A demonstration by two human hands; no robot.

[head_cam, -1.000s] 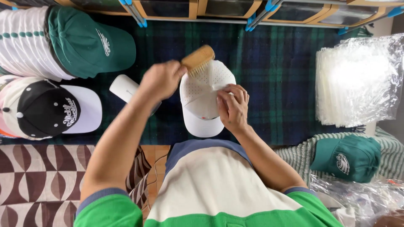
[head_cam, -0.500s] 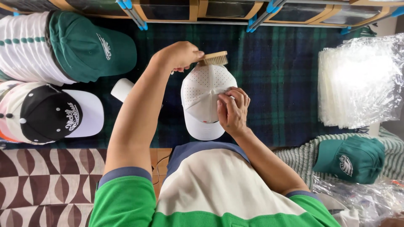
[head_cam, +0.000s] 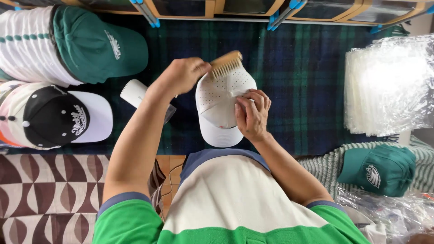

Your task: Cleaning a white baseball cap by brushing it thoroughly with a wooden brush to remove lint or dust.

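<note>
Dark green-and-navy plaid cloth (head_cam: 307,90) covered the worktop, with wooden frames and blue clips along its far edge. At centre lay a white perforated cap (head_cam: 221,106), brim toward the person. Left hand (head_cam: 183,74) had its fingers closed around the handle of a wooden brush (head_cam: 226,63), bristles resting on the far part of the cap's crown. Right hand (head_cam: 253,115) lay on the crown's right side, fingers curled, pinching the fabric and steadying the cap. Just left of the cap, partly behind the left forearm, sat a small white cylinder (head_cam: 133,92). Far left: a stack of white caps topped by a green cap (head_cam: 101,45) carrying a pale emblem; below it, a second stack topped by a black-and-white cap (head_cam: 58,117) with white script on its front, too small to read. Right side: a pile of clear plastic bags (head_cam: 389,86), flat and glossy. Lower right: another green cap (head_cam: 377,169) with a white emblem, resting on striped fabric, with crumpled clear plastic just beside it. Brown-and-cream patterned floor (head_cam: 45,194) showed at lower left.
</note>
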